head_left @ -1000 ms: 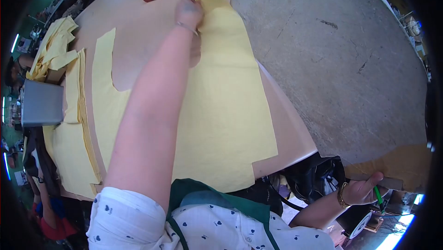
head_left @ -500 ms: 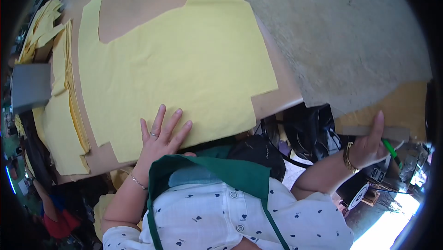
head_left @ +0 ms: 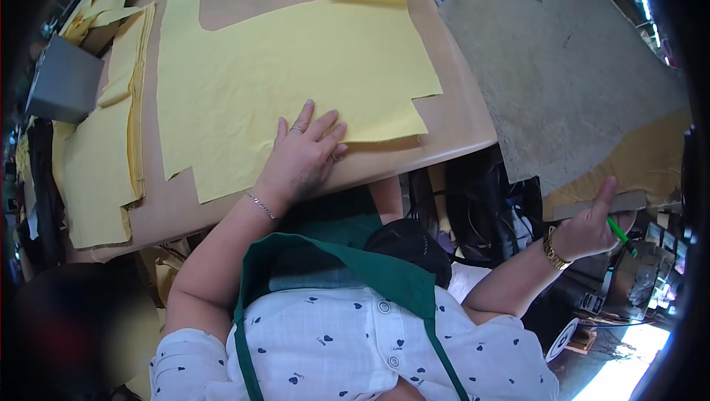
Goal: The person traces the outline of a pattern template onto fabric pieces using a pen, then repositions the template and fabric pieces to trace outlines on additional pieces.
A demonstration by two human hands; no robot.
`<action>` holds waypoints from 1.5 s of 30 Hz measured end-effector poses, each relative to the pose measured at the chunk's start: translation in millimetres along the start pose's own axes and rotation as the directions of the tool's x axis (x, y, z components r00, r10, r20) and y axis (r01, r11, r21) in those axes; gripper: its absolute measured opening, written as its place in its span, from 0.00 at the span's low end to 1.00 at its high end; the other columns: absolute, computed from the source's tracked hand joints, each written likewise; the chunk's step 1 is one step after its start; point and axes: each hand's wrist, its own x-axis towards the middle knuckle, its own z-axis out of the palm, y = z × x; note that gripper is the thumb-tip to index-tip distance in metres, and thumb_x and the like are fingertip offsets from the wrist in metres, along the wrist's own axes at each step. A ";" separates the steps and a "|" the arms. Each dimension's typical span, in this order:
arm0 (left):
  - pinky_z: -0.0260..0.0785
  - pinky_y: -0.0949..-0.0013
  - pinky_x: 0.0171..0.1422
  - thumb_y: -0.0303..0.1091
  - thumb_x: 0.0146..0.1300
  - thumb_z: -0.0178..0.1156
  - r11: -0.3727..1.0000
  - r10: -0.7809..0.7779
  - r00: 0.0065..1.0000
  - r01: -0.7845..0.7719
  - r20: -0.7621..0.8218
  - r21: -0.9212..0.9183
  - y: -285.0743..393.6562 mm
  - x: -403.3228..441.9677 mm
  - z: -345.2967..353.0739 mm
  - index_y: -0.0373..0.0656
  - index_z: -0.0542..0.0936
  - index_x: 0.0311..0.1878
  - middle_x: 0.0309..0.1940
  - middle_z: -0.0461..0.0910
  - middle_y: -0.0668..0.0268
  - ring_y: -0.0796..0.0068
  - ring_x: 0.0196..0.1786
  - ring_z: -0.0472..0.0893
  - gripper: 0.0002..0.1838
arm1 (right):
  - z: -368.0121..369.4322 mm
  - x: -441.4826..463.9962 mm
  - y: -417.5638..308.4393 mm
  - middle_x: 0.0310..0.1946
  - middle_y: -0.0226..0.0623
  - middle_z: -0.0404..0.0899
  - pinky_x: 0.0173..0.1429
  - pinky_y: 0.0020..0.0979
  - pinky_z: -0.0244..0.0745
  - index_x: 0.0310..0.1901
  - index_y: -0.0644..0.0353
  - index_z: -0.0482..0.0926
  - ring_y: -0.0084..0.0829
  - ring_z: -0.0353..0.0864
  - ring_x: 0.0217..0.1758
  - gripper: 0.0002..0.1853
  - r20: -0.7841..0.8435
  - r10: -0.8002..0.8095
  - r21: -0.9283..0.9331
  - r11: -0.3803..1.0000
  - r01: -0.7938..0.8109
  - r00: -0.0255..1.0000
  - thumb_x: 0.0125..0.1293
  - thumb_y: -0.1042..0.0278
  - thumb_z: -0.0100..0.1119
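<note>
A large yellow fabric piece lies spread on the tan tabletop, with a small fold near its upper right part. My left hand rests on the fabric's near edge, fingers apart, a ring and a bracelet on it. Off the table at the right, my right hand is closed round a green pen, its thumb pointing up. Part of that hand's fingers is hidden behind the palm.
Stacked yellow pieces lie at the left, beside a grey box and more yellow cloth. A grey board and brown cardboard are at the right. A black bag hangs below the table edge.
My left hand has come back from the fabric's far end to its near edge. The fabric's near right edge has shifted, and a fold shows at upper right. My right hand still holds the pen.
</note>
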 end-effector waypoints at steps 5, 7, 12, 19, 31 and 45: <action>0.55 0.39 0.54 0.44 0.57 0.52 0.996 -0.014 0.973 0.033 0.232 -0.080 15.0 -24.0 -22.1 0.45 0.69 0.52 0.56 0.63 0.60 0.49 0.62 0.58 0.21 | -13.2 -3.2 5.0 0.34 0.40 0.78 0.37 0.18 0.73 0.36 0.69 0.73 0.23 0.77 0.33 0.13 0.068 -0.026 0.028 0.999 0.024 0.997 0.52 0.71 0.62; 0.52 0.37 0.56 0.49 0.56 0.52 0.997 -0.041 0.966 0.055 0.256 -0.048 19.8 -27.1 -28.2 0.46 0.67 0.55 0.59 0.60 0.60 0.50 0.65 0.53 0.25 | -9.2 -7.1 2.8 0.35 0.40 0.78 0.37 0.18 0.73 0.37 0.69 0.73 0.23 0.77 0.33 0.13 0.054 -0.010 0.088 0.996 0.006 0.998 0.52 0.70 0.62; 0.48 0.35 0.59 0.59 0.57 0.44 0.998 -0.059 0.990 0.056 0.127 0.031 16.4 41.8 -4.5 0.49 0.62 0.60 0.64 0.52 0.61 0.54 0.68 0.45 0.32 | -10.6 -9.5 8.4 0.36 0.41 0.77 0.38 0.21 0.73 0.38 0.70 0.72 0.24 0.77 0.34 0.14 0.073 -0.015 0.062 0.998 0.011 0.997 0.53 0.72 0.61; 0.38 0.34 0.63 0.64 0.56 0.38 0.978 -0.202 0.955 0.209 0.217 -0.007 -1.3 191.0 36.3 0.55 0.59 0.62 0.65 0.51 0.65 0.58 0.68 0.43 0.34 | -13.0 -11.3 6.8 0.41 0.39 0.75 0.45 0.23 0.71 0.41 0.69 0.73 0.24 0.74 0.39 0.12 0.085 -0.001 0.012 1.000 0.000 0.996 0.54 0.78 0.58; 0.34 0.37 0.64 0.66 0.55 0.37 0.857 -0.507 0.861 0.499 0.045 0.128 -66.2 239.7 41.3 0.61 0.54 0.64 0.67 0.45 0.67 0.62 0.69 0.41 0.35 | -18.9 -15.1 20.6 0.42 0.42 0.74 0.47 0.24 0.74 0.45 0.69 0.70 0.26 0.74 0.41 0.17 0.011 0.191 0.123 0.974 -0.191 0.981 0.54 0.72 0.59; 0.64 0.59 0.51 0.43 0.54 0.56 0.689 -0.723 0.682 0.704 -0.110 -0.172 -82.4 251.6 47.2 0.49 0.76 0.42 0.43 0.73 0.62 0.60 0.50 0.70 0.14 | -24.9 -20.9 39.9 0.40 0.46 0.75 0.39 0.27 0.75 0.39 0.73 0.73 0.28 0.76 0.35 0.14 -0.053 0.238 0.152 0.962 -0.228 0.970 0.55 0.70 0.59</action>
